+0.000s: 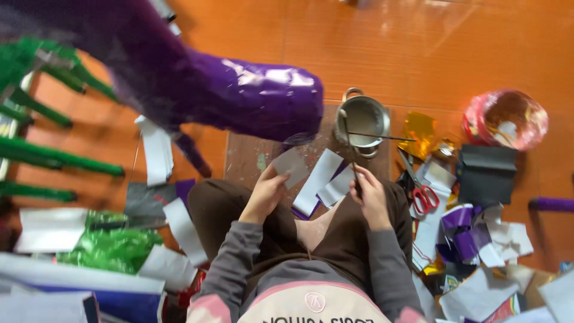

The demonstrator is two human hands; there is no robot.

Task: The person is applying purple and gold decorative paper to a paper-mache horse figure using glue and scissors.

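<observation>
Two hands at work over the lap, seated on the orange floor [466, 42]. Left hand [263, 194] pinching a small grey paper piece [290, 166] by its lower corner, held up flat just in front of the purple foil-covered figure [239, 90]. Right hand [371, 200] closed round a thin brush handle [353, 161], tip reaching up to the rim of the small metal pot [363, 119] — contents too blurred to tell, probably glue. Second stick lying across the pot mouth.

More white and purple strips [323, 179] spread on the knees and a brown board [251, 152], just beside the held piece. Red-handled scissors [421, 194] to the right among paper scraps; green foil [110, 245] and green spikes [48, 155] off to the left.

Judged step: coating the paper before sticking. Best done by wiping the brush on the pot rim first — less drip on trousers. Keep the pinch at the very corner, leaving the face free. Thin, even coat to the edges; foil below looks slick, so likely needs firm smoothing down.
</observation>
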